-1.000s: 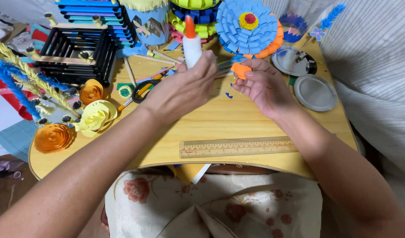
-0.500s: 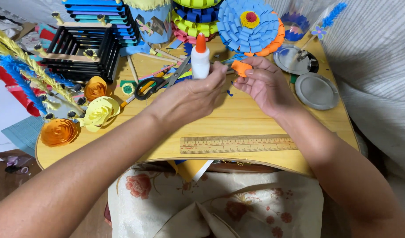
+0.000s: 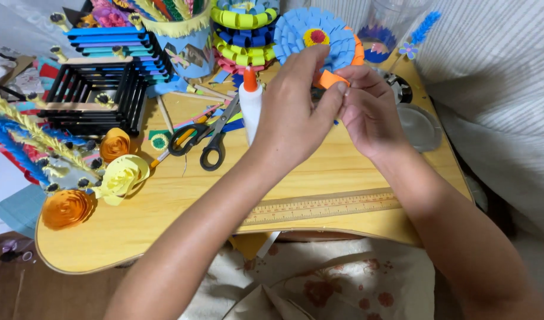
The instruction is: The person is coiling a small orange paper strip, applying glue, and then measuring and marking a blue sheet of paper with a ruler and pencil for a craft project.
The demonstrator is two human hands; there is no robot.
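Orange strip (image 3: 330, 79): pinched between both hands, above the counter (image 3: 165, 207).
Left hand (image 3: 296, 112): fingers closed on it.
Right hand (image 3: 370, 112): fingers closed too.
Tip: press evenly against the blue paper flower (image 3: 307, 35).
Glue bottle (image 3: 250, 105): upright nearby.

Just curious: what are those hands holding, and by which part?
Both hands' fingers pinch an orange paper strip at the lower edge of the blue paper flower.

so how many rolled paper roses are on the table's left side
3: an orange rolled paper rose beside the black stick box, a pale yellow one just below it, a larger orange one near the table's front-left edge. More may be hidden.
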